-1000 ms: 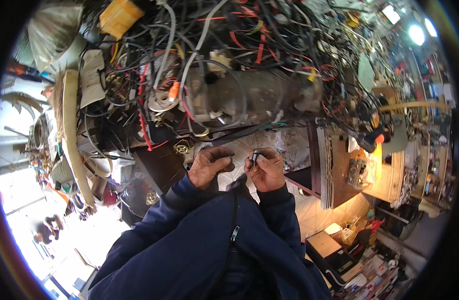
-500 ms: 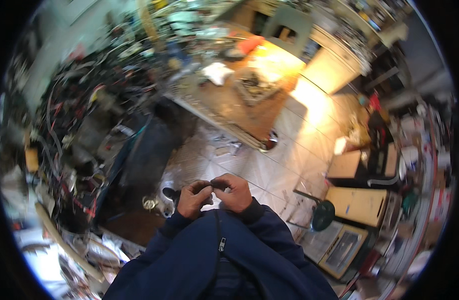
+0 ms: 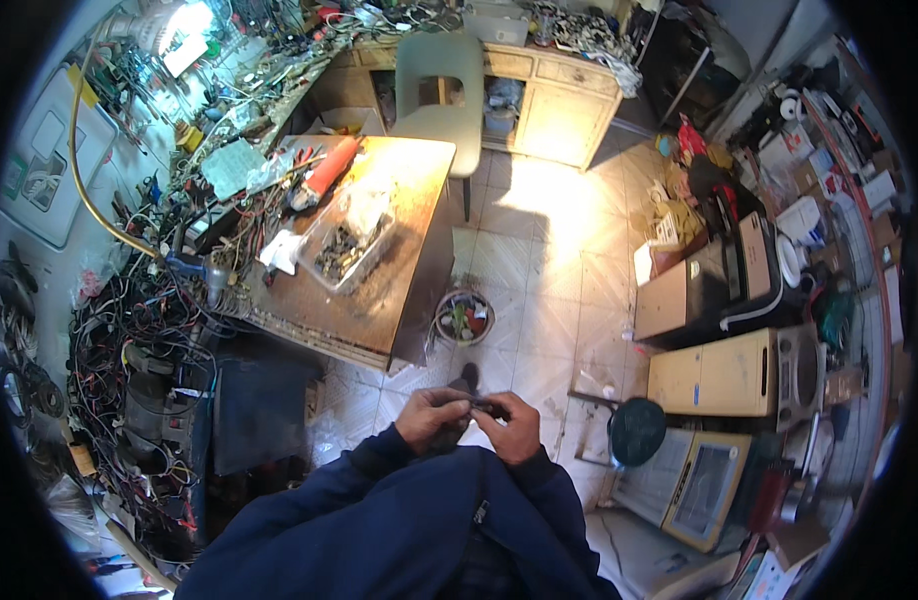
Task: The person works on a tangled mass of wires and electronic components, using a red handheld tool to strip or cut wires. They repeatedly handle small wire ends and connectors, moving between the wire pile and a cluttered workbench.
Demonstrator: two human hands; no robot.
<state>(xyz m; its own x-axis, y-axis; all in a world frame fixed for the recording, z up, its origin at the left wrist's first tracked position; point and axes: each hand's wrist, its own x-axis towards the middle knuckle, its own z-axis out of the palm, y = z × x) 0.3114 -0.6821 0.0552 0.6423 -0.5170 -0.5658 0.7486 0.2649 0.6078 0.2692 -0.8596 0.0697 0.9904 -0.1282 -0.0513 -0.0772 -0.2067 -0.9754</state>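
My left hand (image 3: pixel 434 416) and my right hand (image 3: pixel 511 428) meet in front of my body, at the lower middle of the view. Thumbs and fingers of both are pinched together around a small dark thing (image 3: pixel 476 403), too small to name. Most of it is hidden by the fingertips. Below my hands are my shoe (image 3: pixel 469 376) and the tiled floor. Ahead and to the left stands a wooden desk (image 3: pixel 419 190) bearing a clear plastic tub (image 3: pixel 379 250) of small metal-looking parts. A tool with an orange-red body (image 3: pixel 332 168) lies behind the tub.
Tangled cables (image 3: pixel 129 350) heap up on the left. A grey-green chair (image 3: pixel 439 65) stands behind the desk, and a round bin (image 3: pixel 465 318) beside it. On the right are a green-topped stool (image 3: pixel 637 431), a cream cabinet (image 3: pixel 709 373) and loaded shelves (image 3: pixel 859 165).
My view has swung, so the desk sits farther left and the chair shows fully. Both hands appear slightly lower and farther right, still pinched together.
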